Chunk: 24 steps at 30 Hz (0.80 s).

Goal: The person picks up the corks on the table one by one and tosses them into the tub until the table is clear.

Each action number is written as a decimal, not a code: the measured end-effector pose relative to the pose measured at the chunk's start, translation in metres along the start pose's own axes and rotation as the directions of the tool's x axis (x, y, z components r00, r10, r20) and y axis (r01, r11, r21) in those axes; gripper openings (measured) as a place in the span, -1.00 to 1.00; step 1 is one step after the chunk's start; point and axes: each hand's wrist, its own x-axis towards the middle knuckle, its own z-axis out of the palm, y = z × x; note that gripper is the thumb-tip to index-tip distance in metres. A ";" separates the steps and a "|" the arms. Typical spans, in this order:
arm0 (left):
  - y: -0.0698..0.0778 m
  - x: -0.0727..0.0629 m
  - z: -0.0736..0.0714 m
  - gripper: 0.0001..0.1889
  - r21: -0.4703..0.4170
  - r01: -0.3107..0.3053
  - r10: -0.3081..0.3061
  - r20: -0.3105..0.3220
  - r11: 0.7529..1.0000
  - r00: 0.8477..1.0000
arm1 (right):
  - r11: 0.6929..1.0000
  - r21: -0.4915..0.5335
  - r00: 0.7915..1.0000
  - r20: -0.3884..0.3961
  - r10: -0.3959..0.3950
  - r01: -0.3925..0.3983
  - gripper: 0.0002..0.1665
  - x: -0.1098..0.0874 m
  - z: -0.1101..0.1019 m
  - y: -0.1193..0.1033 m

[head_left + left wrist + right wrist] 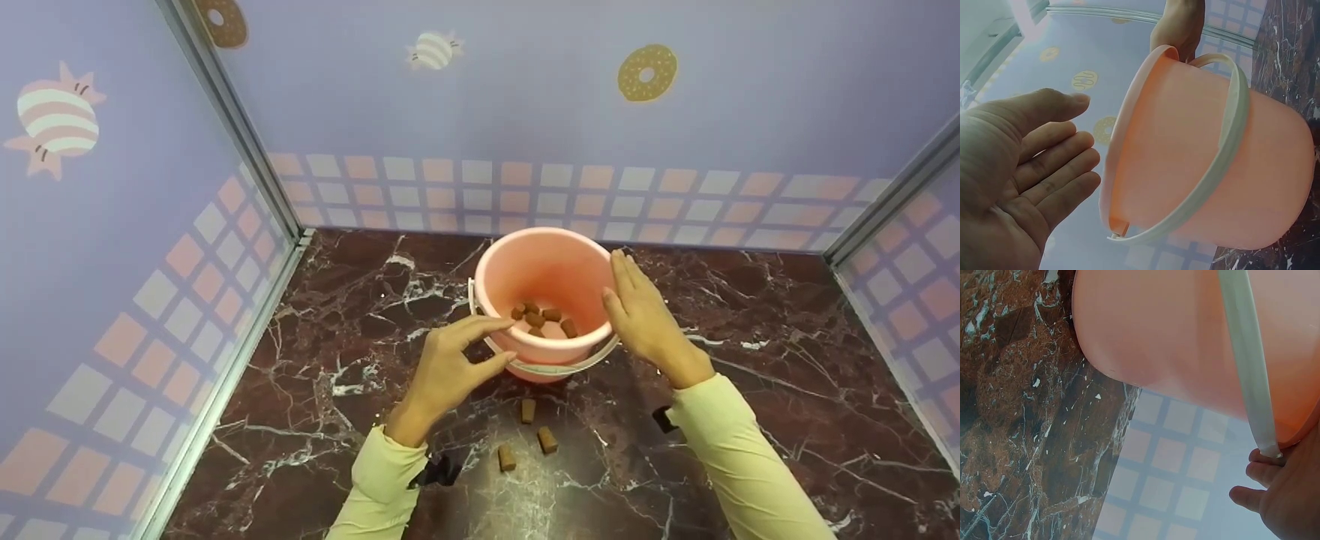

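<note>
The bucket (541,270) stands upright on the table (360,427), between the hands. Left hand (450,361): fingers loosely extended, thumb spread, holding nothing; fingertips just beside the rim at the near left. Right hand (643,315): fingers straight, resting against the right side of the rim without clasping it. The handle (1237,109) hangs at the front. Several corks (535,319) lie inside; three loose corks (547,440) lie on the table, nearside.

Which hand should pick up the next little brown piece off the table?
Probably the left hand: it is empty and nearer the three brown pieces in front of the bucket, while the right hand rests against the bucket's side.
</note>
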 end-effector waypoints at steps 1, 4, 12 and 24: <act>0.000 -0.001 0.000 -0.60 -0.004 0.008 -0.008 0.000 1.000 1.000 | 1.000 -0.001 1.000 0.002 0.001 -0.001 -0.23 0.000 -0.001 0.000; 0.002 -0.005 0.001 -0.60 -0.001 0.030 -0.030 0.004 1.000 1.000 | 1.000 0.000 1.000 0.010 0.008 -0.008 -0.22 0.000 -0.001 0.000; 0.003 -0.014 0.003 -0.57 -0.023 0.031 -0.031 -0.014 0.999 0.999 | 1.000 0.001 1.000 -0.007 0.000 0.000 -0.23 0.000 0.000 0.001; 0.002 -0.030 0.005 -0.57 -0.055 0.116 -0.116 -0.006 0.992 0.993 | 1.000 0.009 1.000 0.005 0.016 -0.016 -0.23 -0.001 -0.001 -0.001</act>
